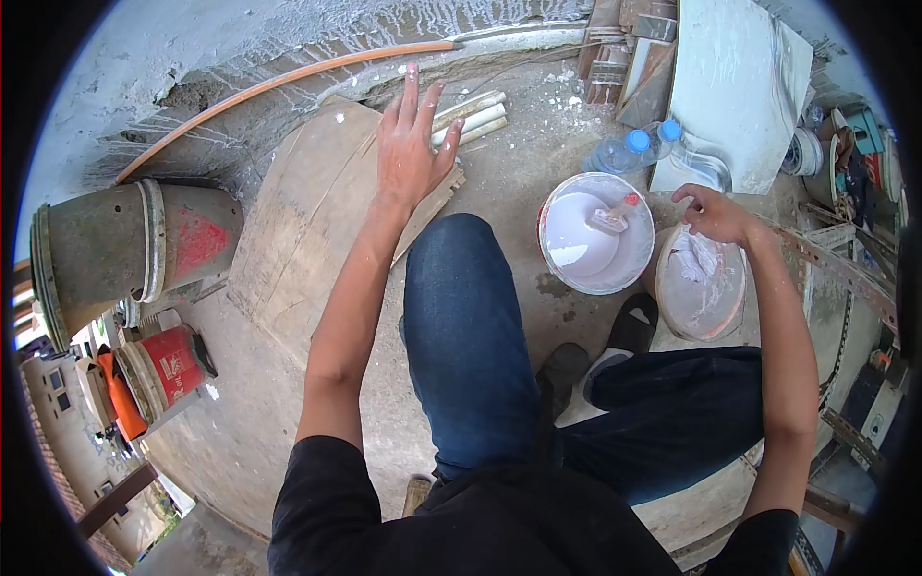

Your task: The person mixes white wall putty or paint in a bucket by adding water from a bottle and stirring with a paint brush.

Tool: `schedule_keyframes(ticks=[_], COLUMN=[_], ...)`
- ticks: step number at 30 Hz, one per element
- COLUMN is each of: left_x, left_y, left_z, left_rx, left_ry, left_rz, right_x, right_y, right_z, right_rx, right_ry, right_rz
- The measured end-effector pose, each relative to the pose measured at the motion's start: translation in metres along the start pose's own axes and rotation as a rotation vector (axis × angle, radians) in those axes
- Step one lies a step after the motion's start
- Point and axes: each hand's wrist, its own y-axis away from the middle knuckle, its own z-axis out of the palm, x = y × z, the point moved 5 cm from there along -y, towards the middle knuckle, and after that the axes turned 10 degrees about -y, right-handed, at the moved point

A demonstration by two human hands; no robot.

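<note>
My left hand point(413, 154) is raised over a sheet of worn board point(298, 211), fingers spread, with nothing in it. White specks dot its fingertips. Over to the right, my right hand point(718, 213) hangs just above a bucket lid point(709, 312), its fingers loosely bent and apart, nothing visible between them. Below that hand, a crumpled whitish rag point(693, 259) lies on the lid. Beside it stands an open bucket point(642, 264) of white paint point(569, 216). A paintbrush point(610, 219) with a red-tipped handle rests inside, against the far right side.
Two blue-capped bottles point(615, 154) stand behind the paint bucket, near a leaning white panel point(720, 86) and stacked wood pieces point(624, 67). Pale sticks point(480, 117) lie near my left hand. Large buckets point(187, 240) lie at left. Metal racking point(845, 269) borders the right.
</note>
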Motion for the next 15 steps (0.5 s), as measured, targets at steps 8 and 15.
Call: schedule_keyframes(ticks=[8,15], left_x=[0.095,0.119], left_y=[-0.036,0.008], left_z=[-0.016,0.049], left_rx=[-0.029,-0.621], left_ry=[0.119,0.195], left_rz=[0.133,-0.144], right_x=[-0.008,-0.045], right_y=[-0.008,-0.011], right_z=[0.003,0.015], right_rx=[0.047,0.062], right_ry=[0.143,0.092], right_rz=[-0.043,-0.117])
